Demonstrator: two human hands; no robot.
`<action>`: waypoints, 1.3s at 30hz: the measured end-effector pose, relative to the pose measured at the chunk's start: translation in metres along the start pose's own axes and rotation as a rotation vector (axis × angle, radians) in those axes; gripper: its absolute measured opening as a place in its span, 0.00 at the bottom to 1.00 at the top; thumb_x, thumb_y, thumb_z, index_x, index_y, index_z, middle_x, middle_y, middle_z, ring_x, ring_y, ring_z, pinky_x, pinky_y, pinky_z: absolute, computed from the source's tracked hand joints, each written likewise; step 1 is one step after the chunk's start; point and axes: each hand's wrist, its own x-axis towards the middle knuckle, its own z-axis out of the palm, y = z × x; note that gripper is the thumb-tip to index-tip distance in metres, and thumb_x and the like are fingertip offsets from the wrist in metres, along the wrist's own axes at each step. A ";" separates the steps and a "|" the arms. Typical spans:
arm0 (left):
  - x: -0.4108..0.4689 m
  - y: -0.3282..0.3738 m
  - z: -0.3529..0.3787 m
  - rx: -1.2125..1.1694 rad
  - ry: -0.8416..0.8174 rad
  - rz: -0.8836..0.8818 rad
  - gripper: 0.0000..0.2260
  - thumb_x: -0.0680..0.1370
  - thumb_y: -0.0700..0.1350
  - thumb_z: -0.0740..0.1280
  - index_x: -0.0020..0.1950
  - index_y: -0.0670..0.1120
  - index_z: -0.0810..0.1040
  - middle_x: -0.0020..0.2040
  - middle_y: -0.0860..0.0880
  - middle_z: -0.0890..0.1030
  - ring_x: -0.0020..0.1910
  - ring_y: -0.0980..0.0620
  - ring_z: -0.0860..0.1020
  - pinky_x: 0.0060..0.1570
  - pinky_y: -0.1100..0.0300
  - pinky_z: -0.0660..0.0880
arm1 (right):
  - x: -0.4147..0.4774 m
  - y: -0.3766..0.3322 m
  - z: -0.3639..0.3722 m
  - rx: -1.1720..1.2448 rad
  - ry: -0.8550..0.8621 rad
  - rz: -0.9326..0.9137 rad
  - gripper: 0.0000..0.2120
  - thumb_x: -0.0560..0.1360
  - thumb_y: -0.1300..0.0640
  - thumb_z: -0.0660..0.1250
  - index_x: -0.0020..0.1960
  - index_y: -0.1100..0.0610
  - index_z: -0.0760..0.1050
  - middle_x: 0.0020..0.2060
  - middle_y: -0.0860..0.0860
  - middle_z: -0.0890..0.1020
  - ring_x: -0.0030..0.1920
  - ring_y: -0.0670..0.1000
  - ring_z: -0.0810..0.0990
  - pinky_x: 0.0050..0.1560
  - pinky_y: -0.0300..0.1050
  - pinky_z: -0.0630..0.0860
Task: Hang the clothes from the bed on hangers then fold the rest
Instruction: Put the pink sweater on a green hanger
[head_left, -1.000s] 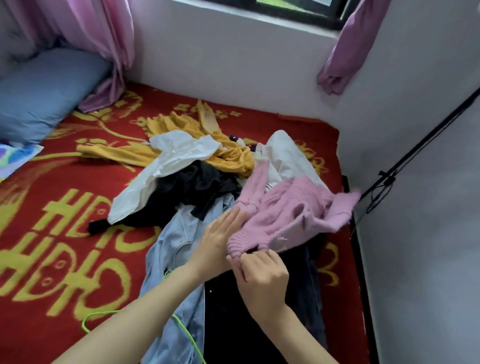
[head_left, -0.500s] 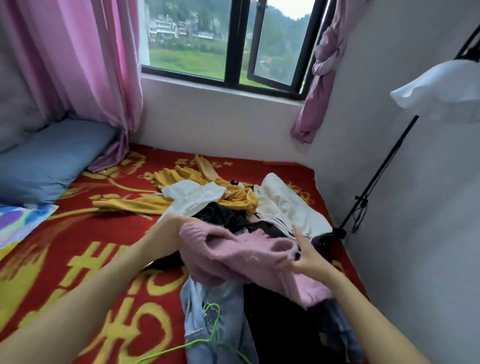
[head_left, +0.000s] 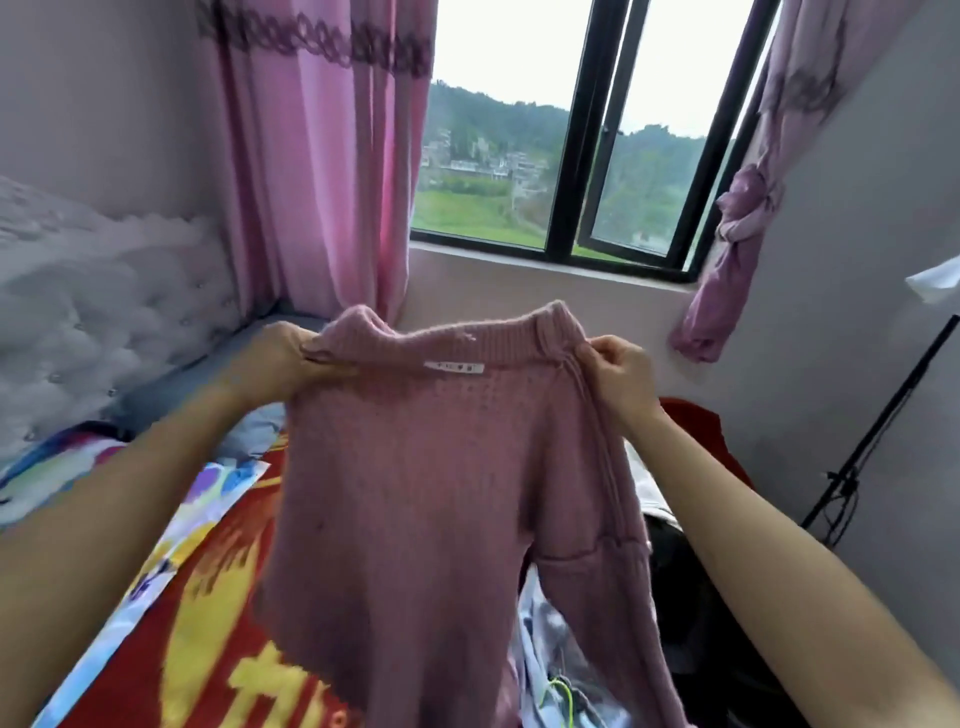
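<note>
The pink sweater (head_left: 415, 493), bunched low over the bed (head_left: 218, 649) half a second ago, now hangs spread in the air above it — left hand (head_left: 283, 358) and right hand (head_left: 618, 374) each keep a pinching grip on a shoulder beside the collar
</note>
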 end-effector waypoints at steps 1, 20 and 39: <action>0.006 0.000 -0.020 0.011 0.045 0.015 0.07 0.67 0.43 0.77 0.32 0.55 0.84 0.21 0.65 0.73 0.25 0.73 0.64 0.28 0.73 0.66 | 0.009 -0.016 0.009 -0.002 0.021 -0.049 0.07 0.76 0.61 0.66 0.47 0.65 0.80 0.37 0.52 0.79 0.36 0.43 0.74 0.37 0.33 0.70; -0.212 -0.172 0.103 0.525 -0.408 -0.683 0.21 0.70 0.67 0.66 0.56 0.55 0.78 0.55 0.48 0.82 0.56 0.45 0.79 0.46 0.58 0.72 | -0.171 0.182 0.151 -0.141 -0.309 0.556 0.05 0.75 0.63 0.67 0.42 0.65 0.79 0.39 0.59 0.82 0.42 0.51 0.76 0.42 0.43 0.69; -0.272 -0.152 0.219 0.447 -0.261 -0.681 0.29 0.75 0.37 0.64 0.73 0.57 0.64 0.57 0.44 0.80 0.49 0.39 0.79 0.43 0.51 0.73 | -0.224 0.287 0.124 -0.557 -0.635 0.730 0.17 0.76 0.58 0.61 0.64 0.58 0.72 0.60 0.60 0.77 0.62 0.59 0.73 0.61 0.48 0.69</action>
